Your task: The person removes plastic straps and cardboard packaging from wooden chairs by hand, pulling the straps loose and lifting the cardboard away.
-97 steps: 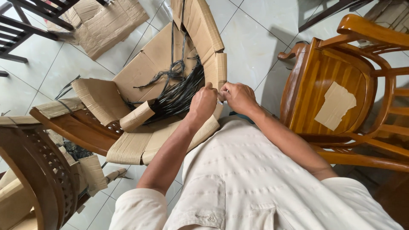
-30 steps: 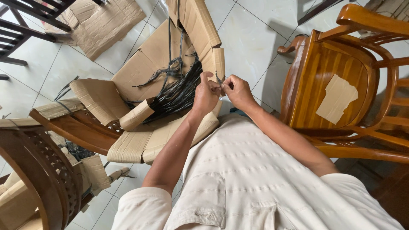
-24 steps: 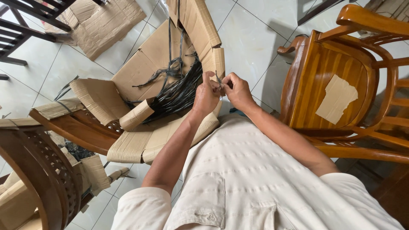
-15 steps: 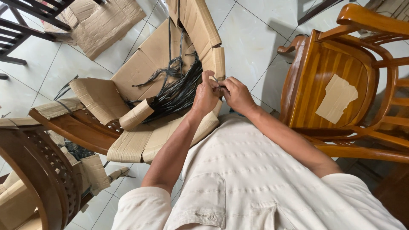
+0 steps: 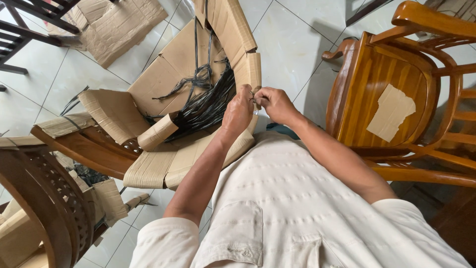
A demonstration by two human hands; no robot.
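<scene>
Cardboard wrapping [image 5: 238, 34] covers the chair arm; left hand [image 5: 238, 109] and right hand [image 5: 274, 102] meet at its lower end, fingers pinched on its edge, black straps [image 5: 206, 106] just beside.

Left hand [image 5: 238, 110] and right hand [image 5: 274, 102]: fingertips pressed together at the edge of the cardboard-wrapped chair arm [image 5: 250, 67]; whatever is pinched between them is too small and covered to tell.

Bundle of black plastic straps [image 5: 208, 104]: lower end hidden under a brown cardboard sleeve [image 5: 157, 133].

Varnished orange-brown wooden armchair [image 5: 396, 94]: cut off by the right edge.

Dark carved wooden chair back [image 5: 42, 198]: cut off at the left and bottom edges.

Flattened brown cardboard sheet [image 5: 119, 22]: top cropped by the upper edge.
</scene>
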